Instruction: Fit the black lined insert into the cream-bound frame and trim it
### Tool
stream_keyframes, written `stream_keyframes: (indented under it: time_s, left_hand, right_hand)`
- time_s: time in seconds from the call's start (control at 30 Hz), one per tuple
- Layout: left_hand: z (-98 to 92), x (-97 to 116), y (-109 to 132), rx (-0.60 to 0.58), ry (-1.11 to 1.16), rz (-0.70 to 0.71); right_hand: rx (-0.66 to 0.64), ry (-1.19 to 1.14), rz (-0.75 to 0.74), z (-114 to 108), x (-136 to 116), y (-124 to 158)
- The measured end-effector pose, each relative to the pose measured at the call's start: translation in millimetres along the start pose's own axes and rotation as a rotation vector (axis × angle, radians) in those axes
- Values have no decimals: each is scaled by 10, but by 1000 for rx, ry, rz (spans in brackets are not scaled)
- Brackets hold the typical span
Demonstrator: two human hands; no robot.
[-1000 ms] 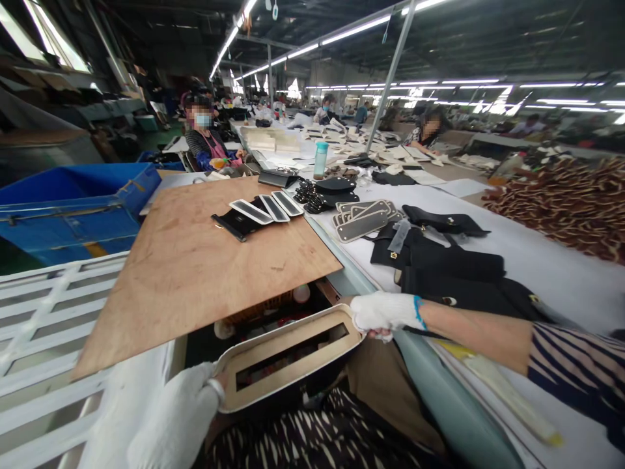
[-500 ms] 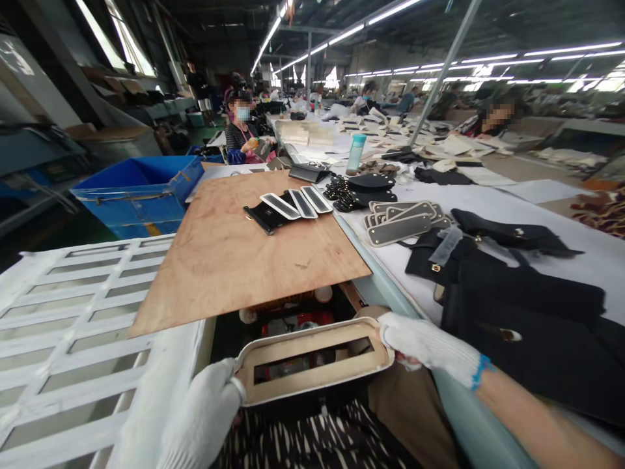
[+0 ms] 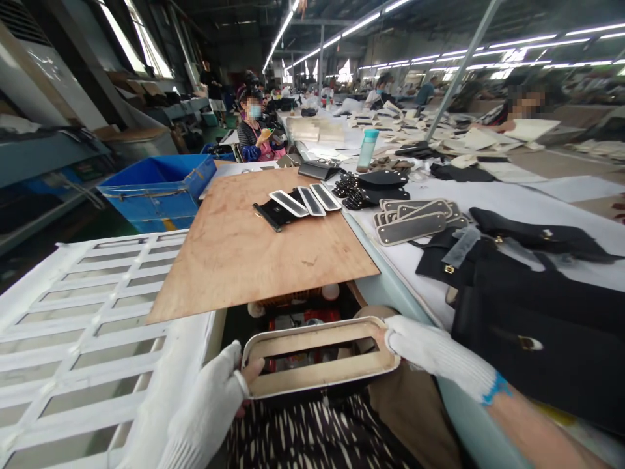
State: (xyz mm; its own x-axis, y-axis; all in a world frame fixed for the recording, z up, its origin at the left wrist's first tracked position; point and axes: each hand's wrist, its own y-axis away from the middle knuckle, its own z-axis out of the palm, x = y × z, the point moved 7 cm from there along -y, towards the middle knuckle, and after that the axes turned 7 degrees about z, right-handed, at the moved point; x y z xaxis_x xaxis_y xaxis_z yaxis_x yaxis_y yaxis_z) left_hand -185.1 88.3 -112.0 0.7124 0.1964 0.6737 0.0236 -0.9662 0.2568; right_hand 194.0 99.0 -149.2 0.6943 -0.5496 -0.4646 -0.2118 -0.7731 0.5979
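Observation:
Over my lap I see a long, round-cornered bag piece (image 3: 319,381), tan inside with a pale raised rim, a long slot through its middle and black material beneath. My left hand (image 3: 212,391), in a white knitted glove with a bare thumb tip, grips its left end, the thumb over the rim. At the other end my right hand (image 3: 420,345), gloved with a blue cuff edge, holds the corner; some of its fingers are hidden under the piece.
A plywood board (image 3: 244,260) lies ahead, bearing a black bag part (image 3: 278,212) and pale-framed strips. Grey riveted strips (image 3: 410,228) and black bags (image 3: 527,326) cover the right table. At left are a slatted white rack (image 3: 97,312) and a blue bin (image 3: 156,192). A co-worker (image 3: 254,133) sits beyond.
My left thumb has moved onto the inside of the rim near the slot. The view has turned slightly left, so things appear further right.

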Motion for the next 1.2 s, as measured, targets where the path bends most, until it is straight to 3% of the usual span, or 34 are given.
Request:
stream_keyframes:
  time_s: [0.1,0.23,0.37,0.57,0.7,0.83,0.93,1.0,1.1,1.2]
  left_hand:
    - [34,40,2,-63,21,-1]
    - [-36,221,-24,-57,-90,-30]
    - [-156,483,-72,4,-162,15]
    - [-112,561,-48,-64,-110,-146]
    - [-132,545,-41,34,-70,-193]
    - [-141,571,-58,0,-117,-144]
    - [-202,631,-61,60,-128,-67]
    - [-223,606,-58,86,-148,-111]
    - [-166,433,-53,33,-129,-259]
    - [7,237,-72,-40,30,-206]
  right_hand:
    - [148,181,-179,-49,-151,156]
    - [320,212,-133,-62,-203,239]
    - [417,221,-209,-12,-328,237]
    - [407,278,-207,22,-379,209]
    - [373,299,-125,5,-355,177]
    - [412,299,-188,31,-344,193]
    - [507,240,-267,24,-268,263]
    - [538,169,-279,-5,-166,295]
    - [422,43,-162,-5,44,258]
    - [250,-103,-19,72,212,268]
